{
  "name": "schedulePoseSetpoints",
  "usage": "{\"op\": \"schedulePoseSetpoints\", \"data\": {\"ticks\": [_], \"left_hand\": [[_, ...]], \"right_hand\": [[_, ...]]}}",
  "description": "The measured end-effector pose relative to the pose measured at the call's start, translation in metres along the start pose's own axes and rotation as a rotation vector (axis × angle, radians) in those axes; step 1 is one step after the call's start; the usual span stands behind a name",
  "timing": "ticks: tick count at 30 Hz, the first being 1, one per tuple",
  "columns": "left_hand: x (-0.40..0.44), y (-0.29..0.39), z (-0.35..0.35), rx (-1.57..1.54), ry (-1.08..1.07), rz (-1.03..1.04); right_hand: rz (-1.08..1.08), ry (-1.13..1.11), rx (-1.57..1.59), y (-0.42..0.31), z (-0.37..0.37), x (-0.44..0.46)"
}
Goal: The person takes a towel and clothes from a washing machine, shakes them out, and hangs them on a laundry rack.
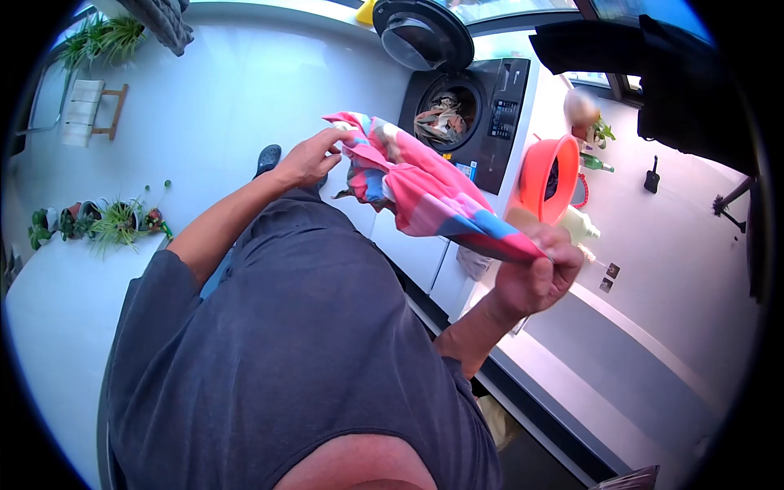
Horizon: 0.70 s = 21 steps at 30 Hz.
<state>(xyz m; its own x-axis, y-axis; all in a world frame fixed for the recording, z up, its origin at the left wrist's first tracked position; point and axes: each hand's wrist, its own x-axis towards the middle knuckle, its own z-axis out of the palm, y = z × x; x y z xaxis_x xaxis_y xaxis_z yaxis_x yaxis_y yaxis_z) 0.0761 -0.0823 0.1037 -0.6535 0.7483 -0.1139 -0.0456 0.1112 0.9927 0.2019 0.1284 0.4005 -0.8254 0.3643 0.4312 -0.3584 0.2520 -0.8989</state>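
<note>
The fingers of the right hand [527,286] are closing tightly around one gathered corner of a pink, blue and white cloth [437,186]; those of the left hand [306,161] are narrowing on its opposite end. The cloth is hanging between them, bunching and sagging, above the near edge of the washing machine [508,151]. It is looking light, soft and limp, unlikely to slip or break; its corners are offering the surest hold. Beyond, laundry [441,120] is lying inside the drum; a coral basin [529,181] is standing beside the machine.
</note>
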Motion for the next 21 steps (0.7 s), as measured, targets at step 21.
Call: {"op": "schedulePoseSetpoints", "data": {"ticks": [21], "left_hand": [[0.026,0.031,-0.001,0.38,0.264,0.216]], "right_hand": [[0.078,0.446,0.028,0.015,-0.08,-0.01]]}}
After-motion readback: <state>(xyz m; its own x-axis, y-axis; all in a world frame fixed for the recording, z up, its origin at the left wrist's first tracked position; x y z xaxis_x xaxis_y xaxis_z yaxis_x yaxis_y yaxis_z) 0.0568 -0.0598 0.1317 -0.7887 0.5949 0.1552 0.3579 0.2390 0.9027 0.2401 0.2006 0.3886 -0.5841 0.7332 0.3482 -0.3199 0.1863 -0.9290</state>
